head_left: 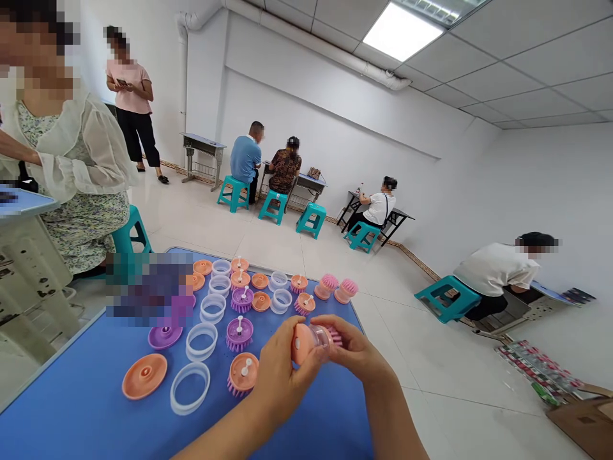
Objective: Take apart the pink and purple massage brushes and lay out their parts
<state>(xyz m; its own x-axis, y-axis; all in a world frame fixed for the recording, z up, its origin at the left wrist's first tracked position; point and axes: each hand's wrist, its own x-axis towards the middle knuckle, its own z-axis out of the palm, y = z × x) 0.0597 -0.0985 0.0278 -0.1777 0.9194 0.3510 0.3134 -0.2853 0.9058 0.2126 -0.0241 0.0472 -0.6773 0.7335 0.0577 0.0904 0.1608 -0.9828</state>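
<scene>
Between my two hands, above the blue table, is a small round scrubbing brush (302, 344) with an orange cap, a clear ring and pink bristles pointing right. My left hand (280, 374) wraps the capped end, and my right hand (359, 354) grips the bristle end. Left of them lie an orange-topped brush head (243, 372) with a white plunger and a purple brush head (239, 331). Farther left are a clear ring (190, 388), an orange cap (144, 377) and a purple cap (165, 335), with more such parts in rows behind.
Two brushes with pink bristles (328, 286) stand near the right edge of the blue table (86, 402). A person in a white blouse (90, 140) sits close on the left. Beyond are other people, desks and teal stools (311, 220); packed bottles (541, 367) lie at right.
</scene>
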